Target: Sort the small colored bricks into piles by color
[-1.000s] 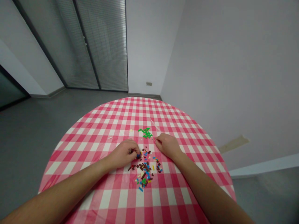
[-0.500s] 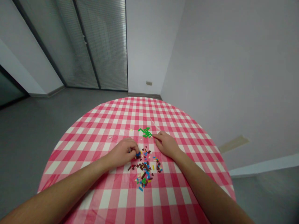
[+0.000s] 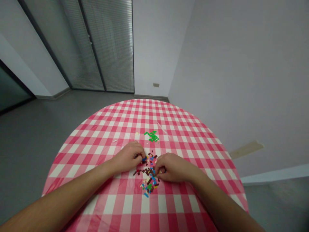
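Observation:
A mixed pile of small toy building bricks (image 3: pixel 149 181), in brown, blue, cream, yellow and some green, lies loose on the checked tablecloth. At its upper left edge, my left hand (image 3: pixel 129 157) is closed, thumb and forefinger together at a blue brick (image 3: pixel 144 159). My right hand (image 3: pixel 172 167) reaches into the pile from the right, with its fingers curled down and pinched. What sits between those fingertips is too small and hidden to make out. Some bricks under the right hand are covered. Beyond both hands is a separate cluster of green bricks (image 3: pixel 153 136).
A few tiny cream bricks (image 3: pixel 136 133) lie left of the green cluster. The round table wears a red-and-white checked cloth (image 3: pixel 116 206). Past its far edge are a white wall (image 3: pixel 159 42) and a glass partition with blinds (image 3: pixel 113 48).
My right hand has come back from the green cluster to the mixed pile, its pointing finger now curled into a pinch. My left hand stays at the blue brick. The view has shifted slightly.

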A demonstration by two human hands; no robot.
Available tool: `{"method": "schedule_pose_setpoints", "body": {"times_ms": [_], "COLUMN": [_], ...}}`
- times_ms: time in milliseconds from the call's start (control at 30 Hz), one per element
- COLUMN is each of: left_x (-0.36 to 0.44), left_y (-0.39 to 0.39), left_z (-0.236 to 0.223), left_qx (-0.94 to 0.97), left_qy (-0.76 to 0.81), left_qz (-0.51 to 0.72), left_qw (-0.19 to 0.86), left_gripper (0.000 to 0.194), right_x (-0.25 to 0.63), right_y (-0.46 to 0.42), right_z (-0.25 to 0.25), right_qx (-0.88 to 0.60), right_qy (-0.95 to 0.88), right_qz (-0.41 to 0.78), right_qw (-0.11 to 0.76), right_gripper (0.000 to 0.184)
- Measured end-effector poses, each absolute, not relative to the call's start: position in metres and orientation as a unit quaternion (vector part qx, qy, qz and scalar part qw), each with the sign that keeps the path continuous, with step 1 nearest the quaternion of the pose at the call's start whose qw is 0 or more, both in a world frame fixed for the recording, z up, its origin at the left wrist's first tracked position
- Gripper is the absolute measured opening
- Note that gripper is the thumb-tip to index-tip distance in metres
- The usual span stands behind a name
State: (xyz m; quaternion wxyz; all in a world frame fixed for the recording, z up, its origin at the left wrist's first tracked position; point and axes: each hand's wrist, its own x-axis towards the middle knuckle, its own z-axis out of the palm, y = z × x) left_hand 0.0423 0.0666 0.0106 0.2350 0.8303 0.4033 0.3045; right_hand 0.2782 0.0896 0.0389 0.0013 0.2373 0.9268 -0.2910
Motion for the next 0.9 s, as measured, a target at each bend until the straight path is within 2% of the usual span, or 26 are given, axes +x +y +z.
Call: {"method": "schedule_pose_setpoints", "body": {"times_ms": [233,400,633,900], "left_x": [0.042,0.043,0.045,0.048], "left_y": [0.067,0.067,0.062,0.054], "left_z": [0.008,0.011,0.018,0.019], "left_qx": [0.833,0.836,0.849,0.897], "left_qy": [0.402,0.398,0.357,0.267], "left_qz": [0.3,0.295,0.295,0.223], "left_qw": [0.234,0.238,0.253,0.274], "left_gripper": [0.022,0.021,0.024,0.023], "right_x": [0.274,0.271,0.268,0.27], "right_y": [0.088,0.084,0.081,0.082], "right_z": [0.037,0.036,0.037,0.036], "right_qx": [0.254,0.234,0.215,0.201], "right_qy": [0.929,0.933,0.925,0.927], "right_qz": [-0.269,-0.273,-0.312,-0.316], "right_qw": [-0.01,-0.024,-0.03,-0.018], "right_gripper": [0.025,0.02,0.034,0.025]}}
